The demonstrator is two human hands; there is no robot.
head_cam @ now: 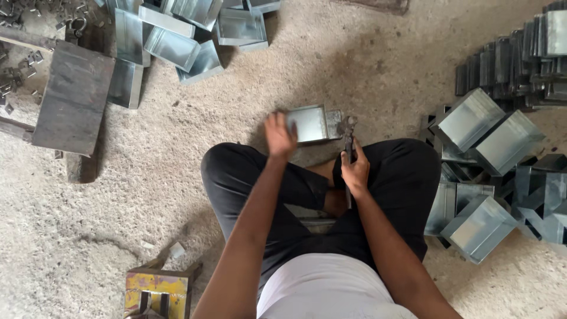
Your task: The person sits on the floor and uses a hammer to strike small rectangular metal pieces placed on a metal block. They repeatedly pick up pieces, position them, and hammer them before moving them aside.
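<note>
Head view. A person sits cross-legged on a rough, gritty concrete floor (177, 177). The left hand (279, 136), blurred, fingers spread open, rests at the near-left edge of a shallow sheet-metal box (308, 123) lying open side up on the floor just ahead of the knees; whether it presses or merely touches the box cannot be told. The right hand (355, 171) is closed round the handle of a hammer (348, 137), its head up beside the box's right flap.

The box looks to be thin galvanised sheet: probably light, stiff along its folded walls but easily dented on the flat, smooth-faced and likely sharp at cut edges. The folded rim or a corner seems the safest place to take hold.

Surroundings: a heap of similar metal boxes (177, 35) at upper left, further boxes (490, 130) at right, and stacked dark flat blanks (514, 65) at upper right. A heavy dark steel plate (74, 97) lies at left, beside small scattered metal parts (23, 59). A yellow painted tool stand (156, 292) sits at the lower edge.
</note>
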